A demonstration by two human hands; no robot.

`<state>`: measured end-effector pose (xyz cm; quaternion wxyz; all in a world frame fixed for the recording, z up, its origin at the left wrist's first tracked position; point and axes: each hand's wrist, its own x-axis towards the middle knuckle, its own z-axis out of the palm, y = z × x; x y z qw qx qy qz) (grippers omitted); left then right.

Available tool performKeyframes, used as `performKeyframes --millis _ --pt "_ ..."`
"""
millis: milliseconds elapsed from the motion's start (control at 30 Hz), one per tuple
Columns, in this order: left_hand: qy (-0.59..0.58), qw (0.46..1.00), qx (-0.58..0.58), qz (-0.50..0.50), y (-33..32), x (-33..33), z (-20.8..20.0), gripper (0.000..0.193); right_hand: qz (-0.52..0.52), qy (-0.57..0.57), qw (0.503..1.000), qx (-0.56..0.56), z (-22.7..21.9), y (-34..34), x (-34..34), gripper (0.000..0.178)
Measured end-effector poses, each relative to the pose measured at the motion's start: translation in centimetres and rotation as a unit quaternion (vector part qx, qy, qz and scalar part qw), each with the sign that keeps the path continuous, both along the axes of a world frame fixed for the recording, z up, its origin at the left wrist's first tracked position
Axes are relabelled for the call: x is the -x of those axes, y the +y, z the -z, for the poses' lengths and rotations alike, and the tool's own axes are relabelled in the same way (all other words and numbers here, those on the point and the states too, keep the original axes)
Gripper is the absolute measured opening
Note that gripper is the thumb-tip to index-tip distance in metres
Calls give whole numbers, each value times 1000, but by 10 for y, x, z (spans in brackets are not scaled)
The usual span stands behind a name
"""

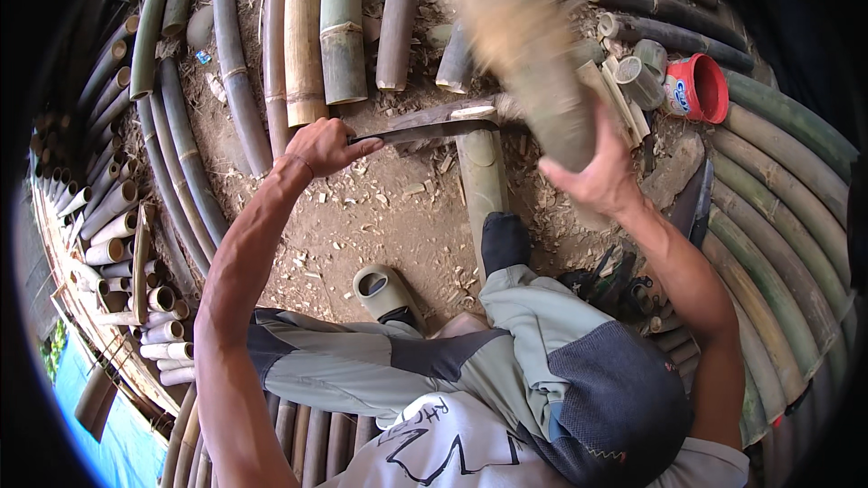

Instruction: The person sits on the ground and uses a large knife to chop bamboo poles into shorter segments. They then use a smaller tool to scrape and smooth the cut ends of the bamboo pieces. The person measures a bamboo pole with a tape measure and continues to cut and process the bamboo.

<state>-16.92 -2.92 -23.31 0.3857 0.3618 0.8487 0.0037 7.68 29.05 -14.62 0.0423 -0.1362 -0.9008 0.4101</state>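
Your left hand [324, 146] grips the knife [429, 132], your right hand [604, 173] the wooden club [533, 63]. Club looks heavy, stiff; hold its near end.

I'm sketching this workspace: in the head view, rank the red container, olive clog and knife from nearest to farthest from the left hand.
1. Knife: gripped in the left hand.
2. Olive clog: on the ground, nearer the person's body.
3. Red container: well over to the right.
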Motion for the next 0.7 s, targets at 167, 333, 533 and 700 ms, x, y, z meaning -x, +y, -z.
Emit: performKeyframes --millis 167,333,533,700 --pt "-29 999 -7 -14 -6 2 0 82 3 -63 998 8 -28 3 30 94" --pt "-39 998 35 32 5 9 -6 84 -20 -64 998 15 -3 -10 5 99" --pt "76 997 -13 11 -28 -49 -1 60 2 -29 998 51 -9 -8 6 98" --pt "217 952 -213 28 -61 -105 -5 33 42 -9 993 114 -25 24 5 100"
